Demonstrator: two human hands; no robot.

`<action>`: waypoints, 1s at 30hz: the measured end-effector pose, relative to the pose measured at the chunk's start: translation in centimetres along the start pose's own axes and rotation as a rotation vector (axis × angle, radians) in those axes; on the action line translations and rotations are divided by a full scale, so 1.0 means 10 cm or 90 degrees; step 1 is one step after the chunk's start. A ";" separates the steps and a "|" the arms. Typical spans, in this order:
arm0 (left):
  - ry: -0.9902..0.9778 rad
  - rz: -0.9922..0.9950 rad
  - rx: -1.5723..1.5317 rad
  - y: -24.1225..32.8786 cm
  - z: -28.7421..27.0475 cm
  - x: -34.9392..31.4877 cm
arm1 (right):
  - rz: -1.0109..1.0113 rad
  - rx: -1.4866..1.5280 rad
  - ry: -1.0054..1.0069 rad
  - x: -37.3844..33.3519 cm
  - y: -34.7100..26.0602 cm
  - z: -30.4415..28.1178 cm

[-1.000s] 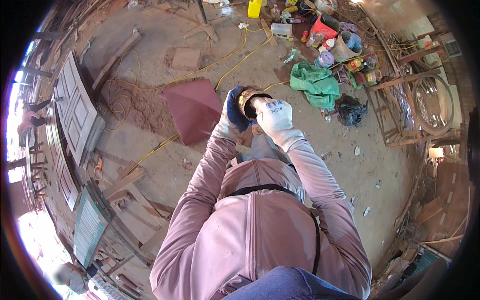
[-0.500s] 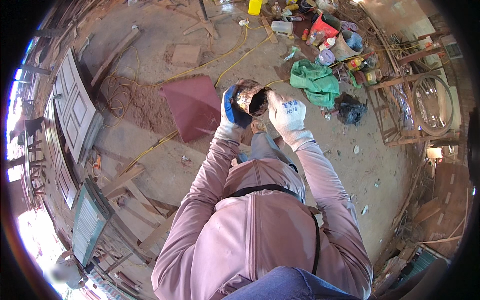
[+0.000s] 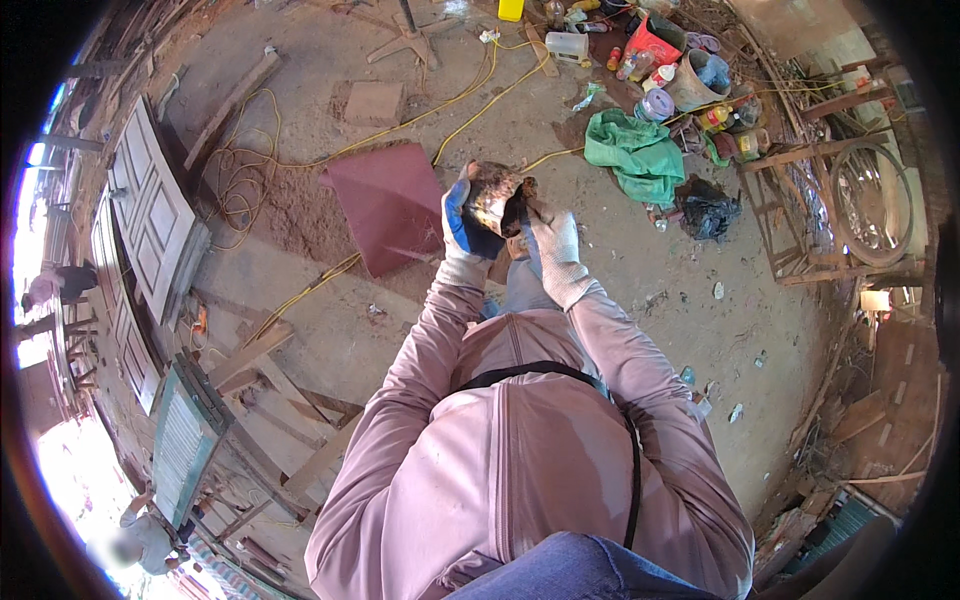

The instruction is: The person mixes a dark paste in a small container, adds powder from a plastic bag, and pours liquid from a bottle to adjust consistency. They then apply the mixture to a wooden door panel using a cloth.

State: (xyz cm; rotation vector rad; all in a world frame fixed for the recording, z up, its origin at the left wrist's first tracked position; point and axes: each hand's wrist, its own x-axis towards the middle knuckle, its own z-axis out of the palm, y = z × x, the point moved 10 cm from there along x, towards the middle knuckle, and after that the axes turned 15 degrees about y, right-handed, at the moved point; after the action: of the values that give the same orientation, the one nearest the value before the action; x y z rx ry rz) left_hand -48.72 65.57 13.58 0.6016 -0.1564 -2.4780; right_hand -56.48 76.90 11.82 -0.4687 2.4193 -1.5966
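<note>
In front of my chest, a round can (image 3: 491, 190) with brown and pale stains is held up, tilted so that its dark mouth faces right. My left hand (image 3: 463, 232), in a white glove with a blue palm, is wrapped around its left side and underside. Against the mouth's right edge is my right hand (image 3: 556, 248), in a white glove, with its fingers closed. Something thin and brown shows near the right fingertips, but its kind is unclear. The inside of the can is too dark to make out.
A dark red board (image 3: 385, 208) lies on the dirt floor, with a yellow cable (image 3: 470, 118) beyond it. At far right are a green cloth (image 3: 635, 155), a black bag (image 3: 706, 208) and a red bucket (image 3: 655, 42). Panelled doors (image 3: 150, 210) lean at left; another person (image 3: 150, 540) is at lower left.
My right hand has moved slightly left and down, turning at the can's mouth. The can has tilted a little and its mouth looks more ragged; my left hand still grips it.
</note>
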 end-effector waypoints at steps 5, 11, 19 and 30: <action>0.048 -0.027 -0.037 -0.08 -0.19 -0.01 | 0.342 0.408 -0.049 -0.26 0.08 0.20; 0.035 -0.084 -0.108 -0.20 -0.06 -0.01 | 0.213 0.229 -0.085 -0.19 -0.07 -0.01; 0.033 -0.121 -0.122 -0.33 -0.10 0.04 | 0.256 0.363 -0.070 -0.23 -0.35 -0.09; 0.016 -0.117 -0.092 -0.32 0.00 -0.04 | -0.509 -0.396 0.024 -0.09 -1.29 -0.33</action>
State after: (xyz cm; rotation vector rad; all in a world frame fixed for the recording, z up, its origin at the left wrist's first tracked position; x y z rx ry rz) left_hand -50.05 68.50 12.97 0.6091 0.0927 -2.6291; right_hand -54.80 75.37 25.00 -1.6856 2.9150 -0.9649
